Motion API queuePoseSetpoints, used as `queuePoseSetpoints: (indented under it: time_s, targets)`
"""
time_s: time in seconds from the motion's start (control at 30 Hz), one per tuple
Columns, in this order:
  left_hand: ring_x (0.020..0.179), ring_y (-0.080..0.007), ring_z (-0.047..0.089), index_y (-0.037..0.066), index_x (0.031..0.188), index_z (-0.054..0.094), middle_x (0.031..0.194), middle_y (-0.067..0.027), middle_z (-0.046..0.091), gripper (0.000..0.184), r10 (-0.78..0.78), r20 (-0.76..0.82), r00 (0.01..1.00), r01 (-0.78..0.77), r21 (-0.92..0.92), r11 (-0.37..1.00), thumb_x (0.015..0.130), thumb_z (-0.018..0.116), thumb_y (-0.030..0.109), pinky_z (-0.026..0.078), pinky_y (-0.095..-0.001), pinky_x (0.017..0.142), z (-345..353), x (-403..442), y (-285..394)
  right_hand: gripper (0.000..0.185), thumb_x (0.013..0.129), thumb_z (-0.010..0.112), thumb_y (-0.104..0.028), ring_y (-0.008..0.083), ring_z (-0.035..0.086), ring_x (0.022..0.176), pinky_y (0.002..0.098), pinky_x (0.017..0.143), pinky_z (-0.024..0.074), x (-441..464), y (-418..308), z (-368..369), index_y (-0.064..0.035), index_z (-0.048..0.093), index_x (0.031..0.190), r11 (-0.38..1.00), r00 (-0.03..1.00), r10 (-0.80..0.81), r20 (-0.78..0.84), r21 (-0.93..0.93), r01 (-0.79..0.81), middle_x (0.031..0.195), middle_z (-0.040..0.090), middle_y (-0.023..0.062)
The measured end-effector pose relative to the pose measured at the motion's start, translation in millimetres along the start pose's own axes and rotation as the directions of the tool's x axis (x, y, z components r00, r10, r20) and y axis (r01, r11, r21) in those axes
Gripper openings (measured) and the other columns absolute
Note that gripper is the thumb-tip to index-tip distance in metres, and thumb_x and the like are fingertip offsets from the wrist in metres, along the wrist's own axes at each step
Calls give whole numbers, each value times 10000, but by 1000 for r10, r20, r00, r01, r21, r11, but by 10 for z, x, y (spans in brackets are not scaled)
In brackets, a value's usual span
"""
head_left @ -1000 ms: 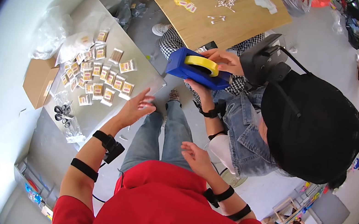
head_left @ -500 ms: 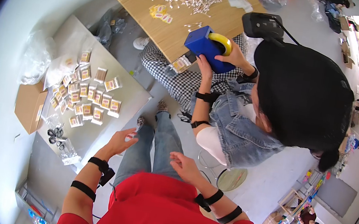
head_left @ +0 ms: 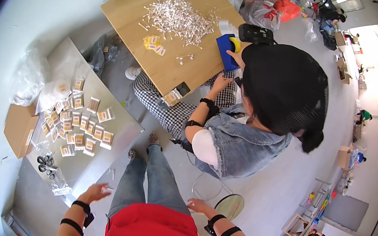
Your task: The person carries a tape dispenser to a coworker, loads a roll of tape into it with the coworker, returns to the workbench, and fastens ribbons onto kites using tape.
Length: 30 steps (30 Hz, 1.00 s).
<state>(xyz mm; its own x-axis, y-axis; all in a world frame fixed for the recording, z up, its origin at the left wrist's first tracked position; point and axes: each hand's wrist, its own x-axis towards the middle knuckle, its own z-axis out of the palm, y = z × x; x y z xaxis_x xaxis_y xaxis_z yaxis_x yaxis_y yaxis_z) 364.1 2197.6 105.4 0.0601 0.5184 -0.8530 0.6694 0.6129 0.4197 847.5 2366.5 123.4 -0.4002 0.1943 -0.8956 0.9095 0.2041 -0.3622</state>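
Observation:
My left hand (head_left: 95,193) hangs near the front edge of the grey table (head_left: 121,130), fingers loosely bent and apart. A small whitish spot shows at its fingertips; I cannot tell what it is. My right hand (head_left: 199,206) is in front of my red shirt, fingers slightly curled and apart, with nothing visible in it. On the grey table lie several small packs of cotton swabs (head_left: 79,140), black-handled scissors (head_left: 46,160) and a clear plastic bag (head_left: 60,184). Both hands are apart from these packs.
A seated person in a black cap (head_left: 280,92) holds a blue tape dispenser (head_left: 224,52) at the wooden table (head_left: 130,19). Loose cotton swabs (head_left: 179,19) and yellow labels (head_left: 153,44) lie there. A cardboard box (head_left: 20,129) stands left; a round stool (head_left: 229,206) stands right.
My hands have drawn back and down toward my body, and the left one is farther left. My view has shifted. The seated person has moved the blue dispenser away, onto or over the wooden table.

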Motion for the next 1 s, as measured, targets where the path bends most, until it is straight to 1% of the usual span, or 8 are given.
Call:
queuePoseSetpoints:
  time_s: [0.1,0.17,0.27,0.47,0.5,0.67,0.93,1.0]
  targets:
    - [1005,-286,584,158,1245,522,1106,-155,600,424,89,214,973,-60,-140,988,876,528,369,469,-346,843,439,-280,-349,418,865,516,-423,244,615,803,389,742,490,-263,115,62,-87,551,1111,991,994,57,95,117,-68,872,633,85]
    - [1033,-193,560,116,1255,514,1181,-109,566,408,173,436,883,253,-752,608,914,484,339,457,-315,882,810,-441,-673,402,893,464,-442,228,604,757,406,714,492,-335,53,87,-98,561,1076,765,897,265,354,489,-419,910,604,78]
    - [1031,-195,561,114,1254,513,1176,-108,568,410,59,343,937,173,-607,775,913,485,340,457,-316,881,600,-214,-398,446,902,408,-507,184,570,714,407,709,497,-374,31,212,-127,538,1096,369,831,243,501,744,-557,954,573,36]
    - [1027,-200,562,109,1254,510,1166,-108,572,414,52,193,980,27,-386,922,911,485,341,457,-318,880,178,-30,27,594,847,446,-607,202,565,805,419,753,496,-394,71,-15,-115,502,1175,345,895,110,432,828,-442,1001,584,69]
    - [1027,-201,562,109,1254,509,1164,-108,573,415,58,182,982,14,-369,929,911,486,341,457,-319,879,180,-46,36,441,886,449,-541,144,495,702,327,663,436,-639,-235,-261,-128,552,1000,303,905,173,390,853,-425,799,527,-4]
    - [1024,-205,563,105,1254,507,1155,-107,576,418,71,156,985,-15,-333,943,910,486,342,457,-320,878,287,-266,-144,527,815,621,-319,346,547,978,579,663,463,128,394,269,-149,456,1285,-88,912,47,408,911,-403,1220,503,187]
    - [1018,-211,565,99,1254,503,1141,-106,581,424,94,105,990,-55,-328,943,908,487,343,457,-323,876,494,-617,-425,608,844,466,-605,170,563,881,343,842,463,-577,-197,-562,-65,553,1110,282,983,37,182,941,-185,1035,596,56]
    - [1017,-213,566,97,1254,502,1138,-106,583,425,99,97,990,-64,-316,947,908,487,344,457,-324,875,496,-659,-413,578,854,477,-578,160,569,906,315,876,444,-555,-116,-534,-57,572,1084,218,979,47,200,954,-205,1033,604,44]
